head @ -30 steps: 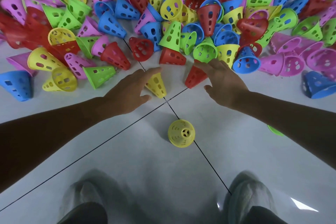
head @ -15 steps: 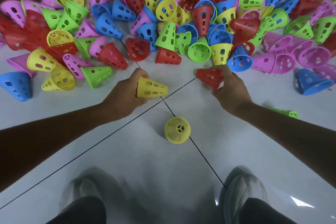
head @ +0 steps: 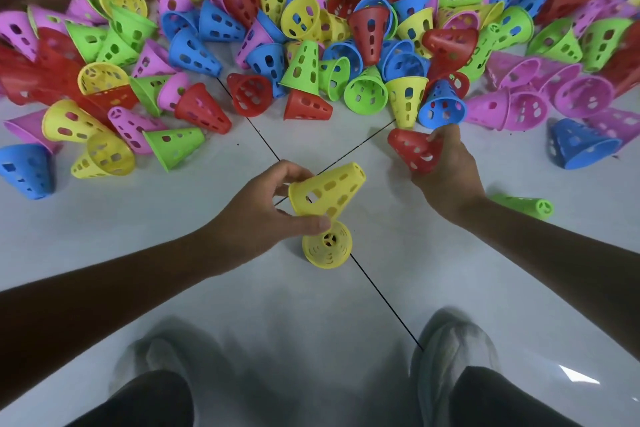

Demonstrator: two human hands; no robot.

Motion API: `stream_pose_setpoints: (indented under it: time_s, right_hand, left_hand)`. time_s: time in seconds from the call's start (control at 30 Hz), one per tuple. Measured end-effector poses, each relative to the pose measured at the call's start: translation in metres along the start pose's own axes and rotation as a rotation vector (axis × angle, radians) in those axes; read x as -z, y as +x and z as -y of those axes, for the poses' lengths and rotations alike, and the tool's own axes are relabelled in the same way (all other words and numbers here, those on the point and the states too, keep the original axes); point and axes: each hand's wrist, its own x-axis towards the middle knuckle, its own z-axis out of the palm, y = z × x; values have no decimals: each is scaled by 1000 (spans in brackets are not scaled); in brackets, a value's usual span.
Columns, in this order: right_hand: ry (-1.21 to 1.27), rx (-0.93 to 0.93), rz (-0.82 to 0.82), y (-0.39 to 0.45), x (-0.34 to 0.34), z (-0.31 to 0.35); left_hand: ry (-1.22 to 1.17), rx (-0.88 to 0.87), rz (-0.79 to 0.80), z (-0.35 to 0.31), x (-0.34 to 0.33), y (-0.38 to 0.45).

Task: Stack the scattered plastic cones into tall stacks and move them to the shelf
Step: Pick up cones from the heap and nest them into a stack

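A person's left hand pinches a yellow cone over an upright yellow cone, ready for stacking; the right hand clasps a red cone.

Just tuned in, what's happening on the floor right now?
A person stands over a big pile of coloured cones scattered on the tiled floor. The left hand holds a yellow cone, tilted, above another yellow cone standing upright between the feet. The right hand holds a red cone. No tall stack is in view, and no shelf either.
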Motion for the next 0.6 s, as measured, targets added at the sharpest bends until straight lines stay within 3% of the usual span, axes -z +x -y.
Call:
stream_pose_setpoints:
  time_s: [0.1, 0.27, 0.6]
  right_hand:
    - [154, -26, 11, -9, 3, 5]
    - [661, -98, 133, -34, 4, 35]
    - [610, 97, 230, -77, 10, 56]
  left_hand:
    - [5, -29, 9, 6, -8, -3]
    - [236, -75, 60, 26, -9, -5]
    - [562, -223, -25, 56, -23, -5]
